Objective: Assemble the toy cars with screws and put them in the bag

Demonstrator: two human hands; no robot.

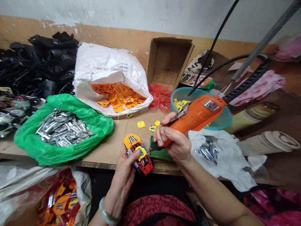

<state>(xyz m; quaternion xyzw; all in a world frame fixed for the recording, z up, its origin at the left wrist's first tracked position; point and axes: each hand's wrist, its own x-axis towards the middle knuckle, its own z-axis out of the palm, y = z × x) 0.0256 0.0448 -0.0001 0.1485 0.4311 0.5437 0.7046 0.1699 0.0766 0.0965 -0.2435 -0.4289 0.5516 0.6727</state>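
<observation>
Fingers point(122, 156) of the left hand point(126, 164) are curling around a toy car point(144, 161), the thumb point(134, 157) pressing on its yellow roof piece point(143, 151). The right hand point(172, 141) is wrapping its fingers around an orange electric screwdriver point(192, 114), whose bit point(149, 152) is pointing at the roof piece, just beside the left thumb; one cannot tell whether it is touching. Beyond the left fingers, loose yellow parts point(141, 124) are lying on cardboard point(121, 127); farther left of them, a green bag point(103, 124) is holding silver pieces point(64, 127).
</observation>
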